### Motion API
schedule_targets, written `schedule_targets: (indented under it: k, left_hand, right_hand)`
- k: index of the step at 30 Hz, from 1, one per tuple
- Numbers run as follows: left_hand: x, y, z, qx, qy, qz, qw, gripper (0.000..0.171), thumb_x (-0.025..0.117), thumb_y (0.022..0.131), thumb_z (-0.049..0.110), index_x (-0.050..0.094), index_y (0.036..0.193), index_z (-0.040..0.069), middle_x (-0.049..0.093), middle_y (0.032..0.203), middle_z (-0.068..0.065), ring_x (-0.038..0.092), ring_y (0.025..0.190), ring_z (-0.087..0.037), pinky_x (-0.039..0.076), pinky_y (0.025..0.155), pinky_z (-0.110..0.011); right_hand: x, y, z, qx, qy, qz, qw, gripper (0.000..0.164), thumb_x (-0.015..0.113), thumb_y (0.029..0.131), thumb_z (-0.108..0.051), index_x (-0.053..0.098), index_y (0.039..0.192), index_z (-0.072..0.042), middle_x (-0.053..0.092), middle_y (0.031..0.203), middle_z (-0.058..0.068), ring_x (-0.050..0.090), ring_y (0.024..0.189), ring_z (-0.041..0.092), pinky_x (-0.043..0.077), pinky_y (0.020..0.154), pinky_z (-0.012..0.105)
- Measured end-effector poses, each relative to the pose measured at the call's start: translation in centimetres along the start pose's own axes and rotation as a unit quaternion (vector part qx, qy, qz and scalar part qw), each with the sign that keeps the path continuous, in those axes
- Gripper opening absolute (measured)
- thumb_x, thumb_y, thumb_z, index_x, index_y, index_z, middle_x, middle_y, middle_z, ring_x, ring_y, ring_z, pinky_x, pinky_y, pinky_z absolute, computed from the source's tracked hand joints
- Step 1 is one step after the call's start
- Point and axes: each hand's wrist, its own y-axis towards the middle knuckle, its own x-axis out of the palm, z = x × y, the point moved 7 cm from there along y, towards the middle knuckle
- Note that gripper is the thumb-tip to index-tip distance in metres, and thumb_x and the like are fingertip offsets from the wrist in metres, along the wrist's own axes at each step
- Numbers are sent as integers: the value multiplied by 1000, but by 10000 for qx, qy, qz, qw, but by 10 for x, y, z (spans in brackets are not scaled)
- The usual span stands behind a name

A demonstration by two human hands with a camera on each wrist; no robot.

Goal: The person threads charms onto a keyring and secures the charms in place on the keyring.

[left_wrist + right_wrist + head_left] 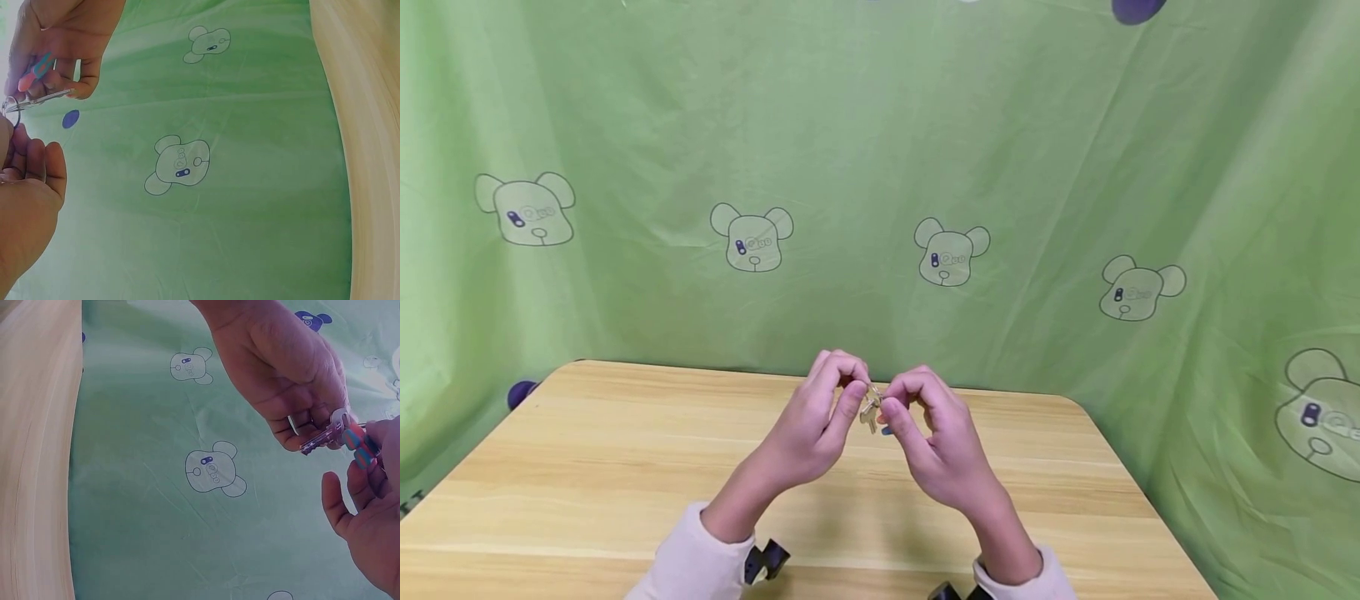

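Several metal keys (869, 416) hang on a thin metal key ring (874, 389), held up above the table between both hands. My left hand (816, 421) pinches the ring between thumb and forefinger. From the other side, my right hand (945, 446) pinches at the ring with thumb and forefinger; exactly which part lies under its fingertips is hidden. A small orange and teal piece (359, 447) hangs at the ring beside the keys, close to the right fingers. In the left wrist view the ring (11, 112) is partly covered by the fingertips.
Under the hands lies a light wood-grain table (625, 467) with rounded far corners. A green curtain (850, 150) printed with bear heads hangs behind it and along both sides. Black wrist devices (766, 561) sit at the light sleeves.
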Motion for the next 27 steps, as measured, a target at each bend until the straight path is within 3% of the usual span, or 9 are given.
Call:
schedule_targets:
  k: [3,7,10,15,21,27]
  left_hand:
    - [-1,0,0,-24,1,-4,10000,14,42,110,14,50,105,3,53,95,-4,45,91,-18,42,78,-30]
    - [-1,0,-1,-38,-6,-20,10000,12,43,110,12,50,105,3,52,95,-4,44,91,-18,42,78,-30]
    - [0,0,-2,-71,-4,-32,10000,13,42,110,12,49,105,3,52,95,-4,44,91,-18,42,78,-30]
    - [0,-1,-4,-136,27,-43,9999,14,42,110,13,49,105,3,52,94,-4,45,92,-18,43,79,-30]
    - [-1,-1,-4,-108,54,-21,9999,11,43,110,10,49,104,3,52,94,-4,45,91,-18,43,78,-30]
    - [-1,0,-4,-233,90,-44,9997,13,43,110,14,49,104,4,52,95,-3,45,91,-18,43,79,-29]
  right_hand:
    - [0,0,1,22,-71,-13,10000,3,60,101,0,59,100,-4,58,88,2,56,80,13,48,71,24]
    - [0,0,1,77,-171,-24,9998,1,59,102,-3,60,102,-3,58,88,1,56,80,13,48,72,24]
    - [0,-1,2,149,-212,-13,9997,5,58,104,-6,61,103,-2,59,88,1,56,81,13,48,73,24]
    - [-1,-1,2,180,-303,26,9994,8,60,100,2,63,106,-3,60,89,2,58,81,14,49,75,25]
    - [-2,0,0,42,-439,43,9990,14,63,96,6,65,105,-4,61,88,0,58,82,13,49,77,24]
    - [-4,2,-3,-237,-614,159,9977,5,63,100,-3,67,103,-4,64,89,1,60,82,15,50,77,23]
